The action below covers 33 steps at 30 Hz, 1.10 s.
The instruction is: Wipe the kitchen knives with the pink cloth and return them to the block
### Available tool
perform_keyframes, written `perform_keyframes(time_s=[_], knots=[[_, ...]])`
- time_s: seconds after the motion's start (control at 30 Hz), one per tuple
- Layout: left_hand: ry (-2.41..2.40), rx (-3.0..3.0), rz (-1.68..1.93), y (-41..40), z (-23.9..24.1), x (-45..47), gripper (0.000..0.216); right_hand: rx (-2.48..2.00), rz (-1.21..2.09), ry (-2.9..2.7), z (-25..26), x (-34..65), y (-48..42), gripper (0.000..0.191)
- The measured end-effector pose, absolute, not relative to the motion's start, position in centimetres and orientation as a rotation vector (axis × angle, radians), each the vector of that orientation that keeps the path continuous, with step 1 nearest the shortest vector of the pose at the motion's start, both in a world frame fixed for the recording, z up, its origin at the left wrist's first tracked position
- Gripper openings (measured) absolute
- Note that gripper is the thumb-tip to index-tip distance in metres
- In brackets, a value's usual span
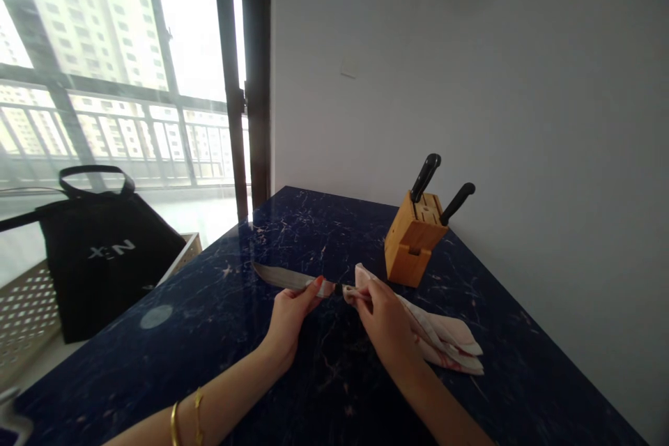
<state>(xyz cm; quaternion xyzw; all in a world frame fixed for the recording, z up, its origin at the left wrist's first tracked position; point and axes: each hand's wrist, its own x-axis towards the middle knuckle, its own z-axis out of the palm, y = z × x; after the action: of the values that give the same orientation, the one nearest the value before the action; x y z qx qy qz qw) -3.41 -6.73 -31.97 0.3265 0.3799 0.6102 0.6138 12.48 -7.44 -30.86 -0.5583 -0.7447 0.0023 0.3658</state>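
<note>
A long kitchen knife (282, 277) lies flat over the dark blue marble table (219, 334), blade pointing left. My left hand (290, 316) pinches the blade near its base with thumb and fingers. My right hand (383, 317) is closed around the knife's handle end together with a fold of a pale pink cloth (444, 341), which trails off to the right on the table. Behind the hands stands a wooden knife block (412, 240) with two black-handled knives (426, 176) in it.
A grey wall runs along the right side, close to the knife block. A black bag (99, 251) sits on a perforated white rack (26, 306) at the left. A big window with a dark frame (245, 83) fills the back left.
</note>
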Motion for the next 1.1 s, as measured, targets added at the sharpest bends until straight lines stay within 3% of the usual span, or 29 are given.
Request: perform_keyframes(time_s=[0.63,1.1], knots=[[0.89,0.804,1.371,-7.0,-32.4,-3.0,0.028,-1.394,0.041,-2.046,-30.2,10.7,-8.3,0.012],[0.91,0.78,1.366,-7.0,-32.1,-3.2,0.027,-1.281,0.322,-1.955,-30.5,11.4,-8.0,0.016]])
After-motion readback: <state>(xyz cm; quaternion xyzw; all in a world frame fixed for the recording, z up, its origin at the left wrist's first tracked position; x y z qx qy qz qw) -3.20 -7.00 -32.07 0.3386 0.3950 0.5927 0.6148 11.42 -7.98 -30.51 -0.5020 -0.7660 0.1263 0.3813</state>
